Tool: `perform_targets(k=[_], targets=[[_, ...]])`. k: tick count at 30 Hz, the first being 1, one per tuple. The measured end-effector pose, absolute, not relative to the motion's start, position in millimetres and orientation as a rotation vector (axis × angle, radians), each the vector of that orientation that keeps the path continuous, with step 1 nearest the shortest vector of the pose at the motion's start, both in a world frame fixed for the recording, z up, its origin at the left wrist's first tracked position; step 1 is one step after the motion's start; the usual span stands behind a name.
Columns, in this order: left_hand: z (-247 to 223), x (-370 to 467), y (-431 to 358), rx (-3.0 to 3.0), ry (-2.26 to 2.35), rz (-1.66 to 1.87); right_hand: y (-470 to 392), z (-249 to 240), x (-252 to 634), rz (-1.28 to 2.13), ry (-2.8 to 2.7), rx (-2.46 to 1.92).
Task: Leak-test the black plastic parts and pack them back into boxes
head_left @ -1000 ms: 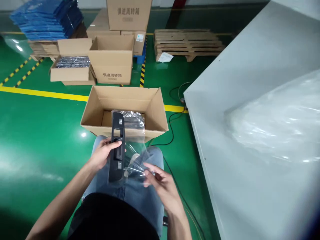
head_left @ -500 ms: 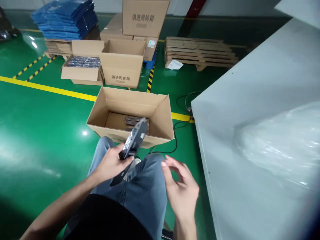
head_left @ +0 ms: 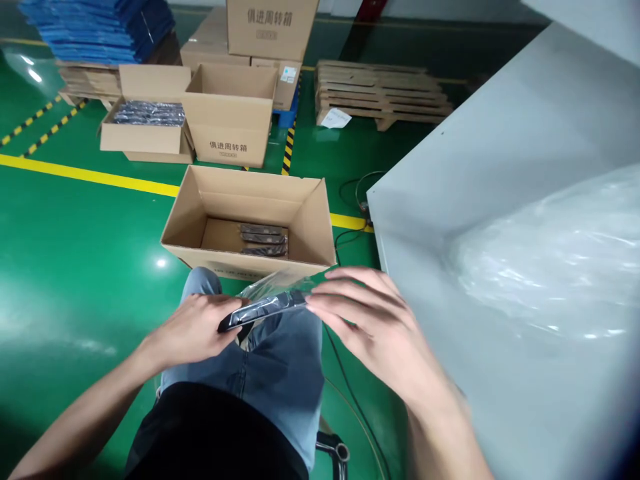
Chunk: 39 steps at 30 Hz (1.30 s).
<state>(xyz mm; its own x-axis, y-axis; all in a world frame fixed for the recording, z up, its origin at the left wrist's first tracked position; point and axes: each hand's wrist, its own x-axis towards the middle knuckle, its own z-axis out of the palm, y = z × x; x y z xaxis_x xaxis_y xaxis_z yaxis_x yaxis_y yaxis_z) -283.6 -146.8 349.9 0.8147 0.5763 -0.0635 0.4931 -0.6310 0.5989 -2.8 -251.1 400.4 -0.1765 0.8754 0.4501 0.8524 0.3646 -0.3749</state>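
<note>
My left hand (head_left: 193, 330) grips the near end of a long black plastic part (head_left: 260, 307), held almost flat above my knees. The part sits inside a clear plastic bag (head_left: 280, 283). My right hand (head_left: 377, 323) touches the part's far end and the bag with outstretched fingers. Just beyond my knees stands an open cardboard box (head_left: 320, 230) on the green floor, with a few bagged black parts (head_left: 264, 240) lying on its bottom.
A grey table (head_left: 500, 200) fills the right side, with a heap of clear plastic bags (head_left: 555, 260) on it. Farther back are more cardboard boxes (head_left: 230, 117), a wooden pallet (head_left: 383, 97), a stack of blue sheets (head_left: 100, 27) and a black cable (head_left: 350, 233) on the floor.
The black part went from upright to nearly flat in my left hand. My right hand let go of the bag, drew back, then came forward onto the part's far end.
</note>
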Motion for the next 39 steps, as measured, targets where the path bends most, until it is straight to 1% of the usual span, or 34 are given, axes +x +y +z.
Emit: perform_targets(k=[4, 8, 10, 12, 15, 17, 19, 21, 23, 26, 29, 31, 35, 39], targets=[[357, -284, -145, 2.485, 0.792, -0.012, -251, 401, -6, 0.134, -2.002, -1.436], [363, -279, -147, 2.676, 0.843, -0.295, -244, 399, -8, 0.352, -1.877, -1.516], [363, -275, -147, 2.723, 0.854, -0.357, -238, 397, -6, 0.500, -1.796, -1.561], [360, -273, -145, 2.712, 0.859, -0.343, -233, 396, -4, 0.632, -1.712, -1.576], [352, -277, -133, 2.606, 0.874, -0.278, -233, 396, 2, 0.675, -1.555, -1.601], [343, -285, -117, 2.460, 0.910, -0.200, -236, 391, 7, 0.534, -1.387, -1.641], [335, -294, -93, 2.201, 0.949, -0.008, -234, 376, 10, 0.344, -1.193, -1.699], [326, -298, -63, 1.858, 0.982, 0.270, -223, 345, 12, 0.250, -1.124, -1.761], [317, -295, -26, 1.517, 1.021, 0.526, -200, 302, 11, 0.235, -1.250, -1.799], [298, -270, 34, 1.135, 1.112, 0.690, -160, 229, 6, 0.095, -1.573, -1.848], [261, -233, 92, 1.000, 1.179, 0.630, -139, 177, 2, -0.014, -1.762, -1.925], [223, -209, 123, 1.007, 1.232, 0.544, -141, 159, 3, 0.011, -1.794, -1.898], [127, -180, 163, 1.014, 1.384, 0.325, -157, 153, 7, 0.095, -1.697, -1.858], [28, -171, 183, 0.991, 1.507, 0.166, -160, 146, 8, 0.140, -1.578, -1.905]])
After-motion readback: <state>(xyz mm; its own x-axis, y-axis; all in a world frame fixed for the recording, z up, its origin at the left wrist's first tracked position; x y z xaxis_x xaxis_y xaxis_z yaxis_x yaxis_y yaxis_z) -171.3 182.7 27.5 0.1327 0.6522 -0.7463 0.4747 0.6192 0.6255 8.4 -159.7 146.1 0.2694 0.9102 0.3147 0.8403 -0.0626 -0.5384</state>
